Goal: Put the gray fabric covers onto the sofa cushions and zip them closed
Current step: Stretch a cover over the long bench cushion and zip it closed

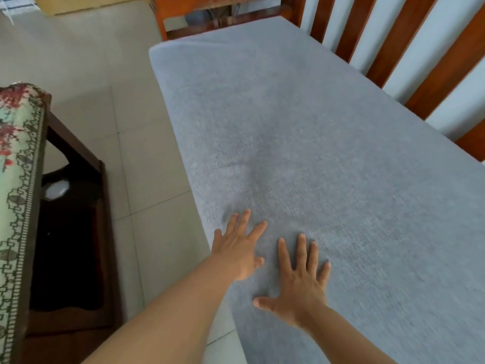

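A long sofa cushion in a gray fabric cover [301, 132] lies on the wooden sofa and fills most of the view. The cover lies smooth over it, with a slight crease near the middle. No zipper is in sight. My left hand [240, 248] lies flat on the cover near the cushion's front edge, fingers spread. My right hand [301, 279] presses flat on the cover just to its right, fingers straight and apart. Neither hand holds anything.
The sofa's slatted wooden backrest [388, 56] runs along the right, in front of a white wall. A dark wooden table with a floral cloth [18, 179] stands at the left. Pale floor tiles [105, 88] lie between. A wooden armrest frame [210, 19] closes the far end.
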Available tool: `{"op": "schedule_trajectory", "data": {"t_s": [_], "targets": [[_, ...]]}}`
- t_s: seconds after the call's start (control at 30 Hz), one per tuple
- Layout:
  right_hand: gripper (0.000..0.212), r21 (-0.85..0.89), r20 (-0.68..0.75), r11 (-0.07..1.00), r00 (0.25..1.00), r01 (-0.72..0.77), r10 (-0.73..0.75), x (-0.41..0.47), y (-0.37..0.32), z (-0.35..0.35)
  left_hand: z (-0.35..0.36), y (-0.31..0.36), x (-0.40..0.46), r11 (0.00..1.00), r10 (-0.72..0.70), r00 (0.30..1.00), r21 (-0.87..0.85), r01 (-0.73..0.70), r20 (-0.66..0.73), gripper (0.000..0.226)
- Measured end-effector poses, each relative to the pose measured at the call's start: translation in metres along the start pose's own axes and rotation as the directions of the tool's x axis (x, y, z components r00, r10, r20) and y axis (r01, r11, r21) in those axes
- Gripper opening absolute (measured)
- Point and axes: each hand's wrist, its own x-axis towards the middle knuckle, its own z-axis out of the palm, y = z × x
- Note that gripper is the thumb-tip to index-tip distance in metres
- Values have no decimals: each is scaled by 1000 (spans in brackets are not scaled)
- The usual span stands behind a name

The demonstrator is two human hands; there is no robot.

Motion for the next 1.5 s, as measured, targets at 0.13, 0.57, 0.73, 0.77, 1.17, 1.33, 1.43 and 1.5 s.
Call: {"op": "schedule_trajectory", "data": {"t_s": [0.13, 0.57, 0.73, 0.77, 1.17, 1.33, 1.43, 1.5], "targets": [[129, 8, 22, 998, 998, -61, 61, 33, -22, -21, -26, -31, 33, 997, -61, 998, -41, 62, 11, 83], [135, 109, 34, 979, 985, -174, 171, 156, -123, -100, -123, -133, 134, 980, 156, 983, 109, -166, 96, 80], [136, 240, 49, 909, 939, -342, 340, 160, -98, -114, -142, -125, 161, 949, 237, 958, 174, -264, 159, 88], [138, 243, 67, 906, 938, -346, 340, 162, -96, -114, -146, -125, 165, 937, 257, 950, 195, -290, 179, 89], [142, 299, 145, 875, 925, -380, 352, 170, -102, -123, -150, -123, 181, 884, 257, 919, 310, -349, 300, 93], [141, 370, 142, 800, 880, -473, 454, 173, -113, -129, -148, -125, 182, 846, 327, 902, 339, -412, 280, 95], [133, 433, 158, 735, 846, -522, 509, 169, -140, -123, -156, -141, 184, 783, 432, 841, 327, -529, 325, 104], [132, 454, 127, 703, 821, -547, 557, 164, -166, -109, -163, -158, 190, 695, 532, 771, 340, -634, 350, 116]]}}
